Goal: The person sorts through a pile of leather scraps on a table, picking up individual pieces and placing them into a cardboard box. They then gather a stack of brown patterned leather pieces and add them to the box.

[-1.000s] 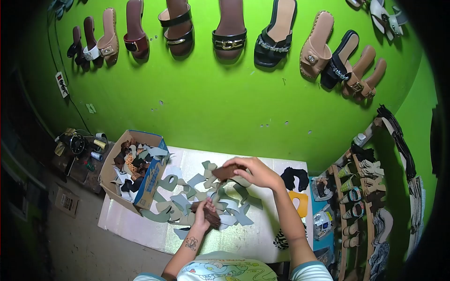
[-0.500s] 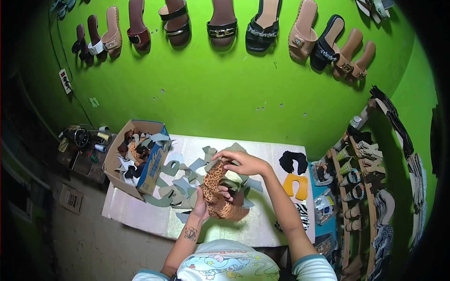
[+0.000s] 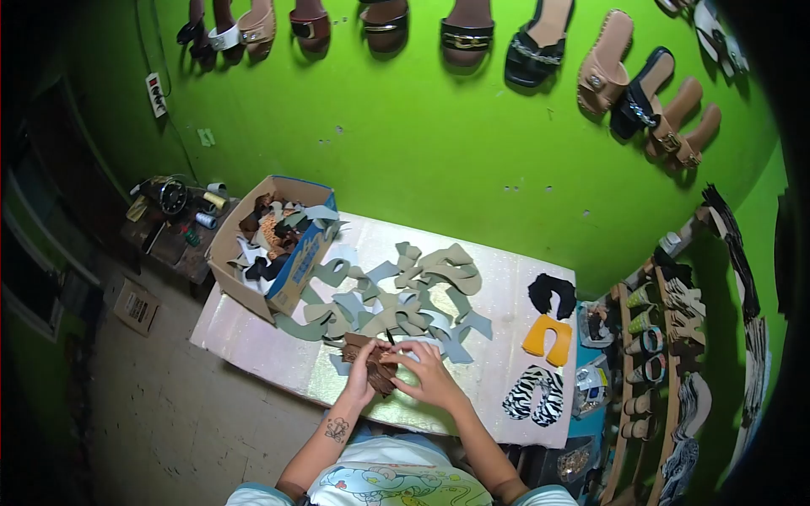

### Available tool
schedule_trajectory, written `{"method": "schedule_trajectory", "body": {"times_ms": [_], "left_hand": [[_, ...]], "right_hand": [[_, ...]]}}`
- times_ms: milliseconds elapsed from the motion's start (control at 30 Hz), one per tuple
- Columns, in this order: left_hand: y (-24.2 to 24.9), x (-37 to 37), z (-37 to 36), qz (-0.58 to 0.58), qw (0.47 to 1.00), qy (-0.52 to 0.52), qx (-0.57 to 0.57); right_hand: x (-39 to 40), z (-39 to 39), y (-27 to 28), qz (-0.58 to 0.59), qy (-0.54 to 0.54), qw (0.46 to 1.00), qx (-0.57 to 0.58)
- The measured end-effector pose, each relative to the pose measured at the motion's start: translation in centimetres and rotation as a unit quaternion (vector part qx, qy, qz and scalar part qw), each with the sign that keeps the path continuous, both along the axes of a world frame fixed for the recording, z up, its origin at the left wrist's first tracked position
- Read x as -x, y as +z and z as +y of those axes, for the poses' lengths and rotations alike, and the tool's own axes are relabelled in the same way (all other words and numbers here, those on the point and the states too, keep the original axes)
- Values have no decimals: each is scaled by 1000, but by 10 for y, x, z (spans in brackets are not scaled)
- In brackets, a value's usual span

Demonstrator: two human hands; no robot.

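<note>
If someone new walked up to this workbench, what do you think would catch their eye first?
Probably the row of sandals hung along the top of the bright green wall. Next, the heap of green and grey cut pieces mid-table, with both hands, left and right, holding brown pieces at its near edge. The yellow U-shaped piece stands out on the right.

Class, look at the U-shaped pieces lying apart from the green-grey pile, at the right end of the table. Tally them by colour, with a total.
Black piece: 1
Yellow piece: 1
Black-and-white piece: 1
Total: 3
</note>
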State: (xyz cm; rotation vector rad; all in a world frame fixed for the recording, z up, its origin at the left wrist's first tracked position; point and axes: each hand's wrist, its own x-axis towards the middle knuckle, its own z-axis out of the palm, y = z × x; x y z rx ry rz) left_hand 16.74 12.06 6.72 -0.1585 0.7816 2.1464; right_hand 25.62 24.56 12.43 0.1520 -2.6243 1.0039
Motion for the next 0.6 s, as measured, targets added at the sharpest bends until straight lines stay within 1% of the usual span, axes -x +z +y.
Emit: {"method": "schedule_trajectory", "body": {"times_ms": [33, 67, 133, 267, 300, 367, 400, 433, 500, 533, 567, 600], "left_hand": [[-3, -1, -8, -8, 1000, -12, 17], [-8, -3, -12, -22, 1000, 2, 0], [-14, -1, -25, -29, 999, -19, -2], [-5, 21, -45, -69, 996, -47, -17], [-6, 31, -53, -66, 996, -55, -18], [-9, 50, -75, -42, 996, -70, -18], [-6, 59, -89, -7, 997, -80, 5], [-4, 71, -102, -3, 996, -93, 5], [-1, 91, -133, 1, 995, -104, 8], [6, 101, -146, 3, 994, -109, 20], [5, 111, -159, 0, 994, -110, 25], [3, 120, -171, 35, 994, -101, 40]], "right_hand": [[1, -7, -8, -1, 7, 1000, 5], [2, -13, -15, -10, -9, 1000, -7], [4, -29, -22, -25, -42, 999, -11], [17, -57, -32, -24, -57, 998, -21], [22, -67, -33, -21, -65, 997, -22], [36, -90, -34, -55, -88, 993, 61], [45, -101, -35, -70, -83, 991, 76], [57, -111, -37, -65, -96, 990, 77], [82, -138, -44, -27, -86, 990, 111], [96, -151, -44, -27, -92, 987, 127], [109, -165, -46, -29, -93, 986, 132], [121, -178, -48, -25, -88, 991, 102]]}}
